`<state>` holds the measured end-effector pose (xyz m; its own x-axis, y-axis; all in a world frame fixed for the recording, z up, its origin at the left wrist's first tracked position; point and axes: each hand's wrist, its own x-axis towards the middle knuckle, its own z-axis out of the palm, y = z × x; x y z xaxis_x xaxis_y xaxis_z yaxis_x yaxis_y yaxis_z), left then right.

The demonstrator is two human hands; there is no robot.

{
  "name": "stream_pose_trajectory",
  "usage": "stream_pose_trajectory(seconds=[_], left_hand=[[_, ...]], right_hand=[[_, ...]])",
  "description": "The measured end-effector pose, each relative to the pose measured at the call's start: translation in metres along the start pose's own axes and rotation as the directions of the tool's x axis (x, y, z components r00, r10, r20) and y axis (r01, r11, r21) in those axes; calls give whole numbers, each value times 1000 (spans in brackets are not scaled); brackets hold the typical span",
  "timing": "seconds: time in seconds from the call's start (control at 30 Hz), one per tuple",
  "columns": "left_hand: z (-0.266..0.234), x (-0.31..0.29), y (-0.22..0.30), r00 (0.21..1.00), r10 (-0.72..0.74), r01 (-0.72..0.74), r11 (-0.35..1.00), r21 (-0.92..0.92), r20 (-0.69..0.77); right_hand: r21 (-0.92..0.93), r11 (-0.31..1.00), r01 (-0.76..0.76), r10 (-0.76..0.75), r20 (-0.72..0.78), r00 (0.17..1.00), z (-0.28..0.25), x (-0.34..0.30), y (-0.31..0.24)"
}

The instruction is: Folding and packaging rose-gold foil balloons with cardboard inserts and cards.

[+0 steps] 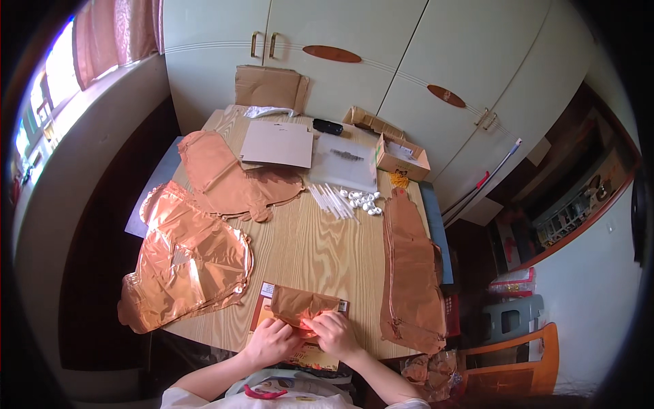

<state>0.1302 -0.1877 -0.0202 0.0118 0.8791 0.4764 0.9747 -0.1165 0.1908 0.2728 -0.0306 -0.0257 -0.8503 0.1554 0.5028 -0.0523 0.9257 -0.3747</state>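
Observation:
At the table's near edge, my left hand (270, 342) and my right hand (332, 334) pinch the lower edge of a folded copper-coloured foil balloon (300, 303). Both hands are closed, with fingertips close together. Beneath the foil lies a printed card (261, 310) in brown and yellow, mostly covered by the foil and my hands. A shiny flat foil balloon (197, 273) is spread to the left of my hands, and a matte-looking one (218, 167) lies beyond it. Along the right side stretches a long folded foil piece (411, 273).
Several white plastic sticks (332, 202) and small white cups (368, 201) lie mid-table. Behind them are a light cardboard sheet (277, 143), a clear plastic bag (346, 163), a black object (328, 127) and an open box (403, 157). An orange wooden chair (518, 371) stands at right.

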Motion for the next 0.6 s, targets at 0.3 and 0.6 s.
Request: stream_pose_trajectory(seconds=[0.3, 0.6], left_hand=[[-6, -3, -5, 996, 80, -81, 996, -33, -37], [-15, 8, -23, 971, 63, -116, 968, -223, -232]], right_hand=[[-41, 999, -8, 11, 83, 996, -5, 6, -4], [-16, 1000, -24, 25, 116, 993, -2, 3, 3]])
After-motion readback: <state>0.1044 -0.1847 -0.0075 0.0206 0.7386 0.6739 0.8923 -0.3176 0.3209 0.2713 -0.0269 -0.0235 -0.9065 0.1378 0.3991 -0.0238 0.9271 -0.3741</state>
